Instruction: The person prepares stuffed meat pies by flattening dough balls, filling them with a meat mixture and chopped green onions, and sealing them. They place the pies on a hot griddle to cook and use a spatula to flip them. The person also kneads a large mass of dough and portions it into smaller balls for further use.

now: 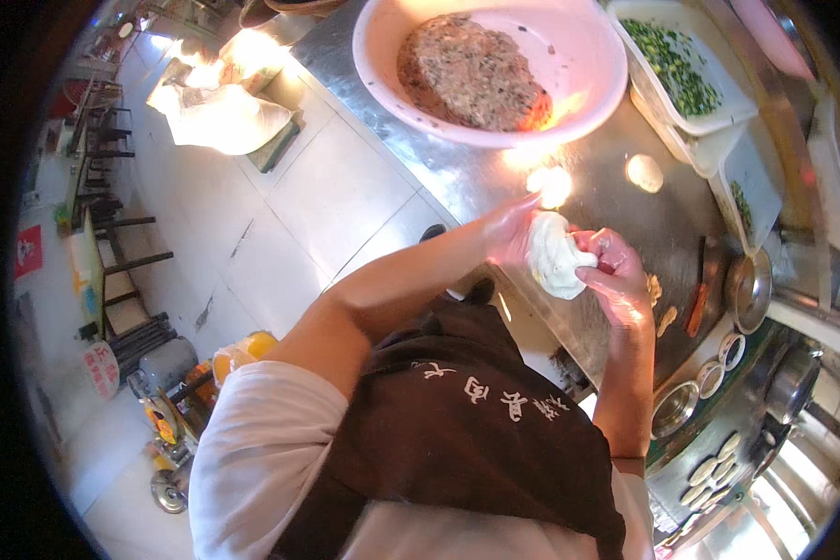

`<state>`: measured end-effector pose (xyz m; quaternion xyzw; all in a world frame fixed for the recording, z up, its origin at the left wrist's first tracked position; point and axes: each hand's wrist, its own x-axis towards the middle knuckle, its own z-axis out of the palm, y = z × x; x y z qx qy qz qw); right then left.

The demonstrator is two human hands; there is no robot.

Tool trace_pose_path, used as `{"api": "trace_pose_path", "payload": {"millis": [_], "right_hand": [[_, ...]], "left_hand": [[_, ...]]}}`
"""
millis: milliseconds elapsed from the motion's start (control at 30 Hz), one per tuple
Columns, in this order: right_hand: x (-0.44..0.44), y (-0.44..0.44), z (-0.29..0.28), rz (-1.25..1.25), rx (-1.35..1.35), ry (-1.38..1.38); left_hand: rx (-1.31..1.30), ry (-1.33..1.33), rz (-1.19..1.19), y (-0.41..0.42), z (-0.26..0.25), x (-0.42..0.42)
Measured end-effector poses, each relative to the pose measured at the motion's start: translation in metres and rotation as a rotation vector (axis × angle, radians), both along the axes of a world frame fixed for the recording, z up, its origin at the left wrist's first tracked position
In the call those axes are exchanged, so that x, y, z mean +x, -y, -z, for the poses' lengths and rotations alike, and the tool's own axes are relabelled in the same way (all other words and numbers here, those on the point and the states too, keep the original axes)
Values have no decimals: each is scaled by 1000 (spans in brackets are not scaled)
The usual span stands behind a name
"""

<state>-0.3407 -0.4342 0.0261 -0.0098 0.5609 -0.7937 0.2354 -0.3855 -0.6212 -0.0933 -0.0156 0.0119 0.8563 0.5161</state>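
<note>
Between both hands, above the edge of a metal worktop [602, 203], is a piece of white dough [554, 257]. My left hand [514, 234] supports its far left side; the fingers are partly behind it. The thumb and fingers of my right hand [612, 269] pinch the right edge of the dough. A pink basin [574, 42] with a mound of minced filling [472, 73] stands beyond the hands. A small round of dough [645, 173] lies on the worktop to the right of the basin.
White plastic tubs [735, 122] with chopped greens [672, 66] stand at the right. Nearby lie a knife with an orange-brown handle [698, 310] and small dough scraps [666, 320]. Metal bowls [675, 409] line the worktop's far right edge, beside a griddle [693, 448] with several flat dough pieces [712, 470].
</note>
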Motion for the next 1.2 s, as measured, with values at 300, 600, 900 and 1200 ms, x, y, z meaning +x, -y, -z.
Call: {"api": "trace_pose_path", "payload": {"millis": [300, 600, 900, 1200], "right_hand": [[-262, 171, 14, 210, 732, -335], [-283, 188, 75, -178, 1172, -1040], [-353, 156, 124, 172, 981, -476], [-298, 145, 87, -25, 1172, -806]], "left_hand": [[-170, -76, -556, 162, -147, -60], [-43, 283, -674, 224, -113, -105], [54, 285, -711, 224, -108, -112], [1, 179, -778, 218, -107, -104]]}}
